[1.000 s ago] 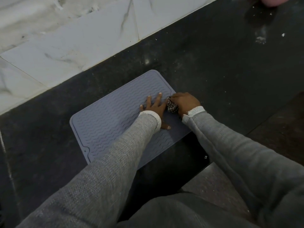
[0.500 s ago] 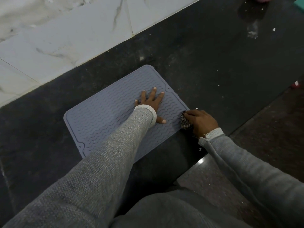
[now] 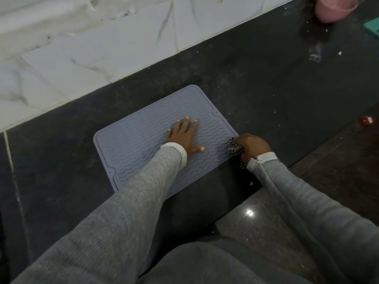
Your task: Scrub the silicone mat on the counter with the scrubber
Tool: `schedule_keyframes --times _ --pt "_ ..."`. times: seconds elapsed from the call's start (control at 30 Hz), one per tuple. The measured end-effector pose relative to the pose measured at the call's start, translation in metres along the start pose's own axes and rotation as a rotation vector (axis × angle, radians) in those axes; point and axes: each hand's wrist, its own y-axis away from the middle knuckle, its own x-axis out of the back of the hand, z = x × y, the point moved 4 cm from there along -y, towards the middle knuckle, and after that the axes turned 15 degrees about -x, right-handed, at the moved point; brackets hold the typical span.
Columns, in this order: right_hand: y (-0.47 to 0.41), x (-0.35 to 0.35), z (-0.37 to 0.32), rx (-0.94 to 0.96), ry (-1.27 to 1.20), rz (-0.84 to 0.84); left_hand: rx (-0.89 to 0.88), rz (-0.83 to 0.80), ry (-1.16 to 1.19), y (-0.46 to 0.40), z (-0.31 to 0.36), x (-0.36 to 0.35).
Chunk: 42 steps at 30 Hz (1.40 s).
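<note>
A grey-blue silicone mat (image 3: 133, 144) with a wavy ribbed pattern lies flat on the black counter (image 3: 266, 95). My left hand (image 3: 183, 136) presses flat on the mat's middle, fingers spread. My right hand (image 3: 253, 147) is closed around a dark speckled scrubber (image 3: 234, 148), which touches the mat's right edge near its near-right corner. Both arms wear grey sleeves with white cuffs. The mat's near edge is partly hidden by my left forearm.
A white marble-tiled wall (image 3: 92, 48) runs along the counter's far side. A pink cup (image 3: 332, 9) and a teal object (image 3: 372, 27) sit at the far right. A small red item (image 3: 367, 120) lies near the counter's front edge. White crumbs speckle the counter.
My right hand with the scrubber slid from beside my left hand's fingers down to the mat's right edge and stays there. The left hand kept pressing the mat.
</note>
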Motion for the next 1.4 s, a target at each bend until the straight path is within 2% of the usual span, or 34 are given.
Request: schedule_keyframes --times 0.27,0.63,0.9,1.17,1.3,1.4 --pt "0.022 -0.004 -0.045 0.123 -0.184 0.170 0.179 0.174 0.063 0.092 -0.069 -0.003" --pt "0.039 -0.031 -0.195 0.430 -0.135 0.045 0.388 0.273 0.131 0.188 -0.135 -0.007" --pt "0.033 -0.034 -0.294 0.492 -0.013 -0.048 0.477 0.368 0.164 0.222 -0.175 0.010" --pt "0.017 -0.026 -0.369 0.527 0.156 -0.029 0.428 0.321 0.242 0.205 -0.210 0.037" --pt "0.003 -0.028 -0.394 0.518 0.189 -0.110 0.392 0.291 0.256 0.190 -0.219 0.042" --pt "-0.007 -0.034 -0.405 0.509 0.226 -0.108 0.363 0.270 0.246 0.182 -0.223 0.041"
